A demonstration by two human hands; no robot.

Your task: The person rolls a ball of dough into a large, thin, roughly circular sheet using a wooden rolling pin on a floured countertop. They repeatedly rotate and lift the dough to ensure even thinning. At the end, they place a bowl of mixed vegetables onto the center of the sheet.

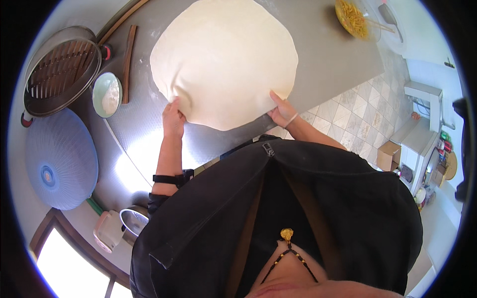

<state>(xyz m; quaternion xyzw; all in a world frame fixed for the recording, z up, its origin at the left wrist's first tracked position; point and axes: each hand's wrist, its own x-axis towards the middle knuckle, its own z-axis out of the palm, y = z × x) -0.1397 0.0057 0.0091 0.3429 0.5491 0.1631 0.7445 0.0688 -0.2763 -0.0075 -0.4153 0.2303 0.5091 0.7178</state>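
From the head camera, a big, thin, round sheet of dough (224, 59) lies flat on the grey table (328, 59). It is already rolled out wide and smooth, so the rolling looks done. Nothing is on top of it, and it is not cut or folded yet. The left hand (173, 116) is at the near left edge of the dough, and the right hand (282, 110) is at the near right edge. The fingers of both hands seem to pinch the rim, with the tips tucked under it, but I cannot tell how tight the hold is. The near edge hangs close to the table's rim, just in front of the person. To the left of the dough there is a long brown stick (128, 62), then a small green bowl (107, 94) with something white in it. Further left sits a big pot (59, 69) with a slatted rack inside, and near that a blue mesh cover (59, 159). At the far right stands a glass bowl (355, 20) of yellow strips.
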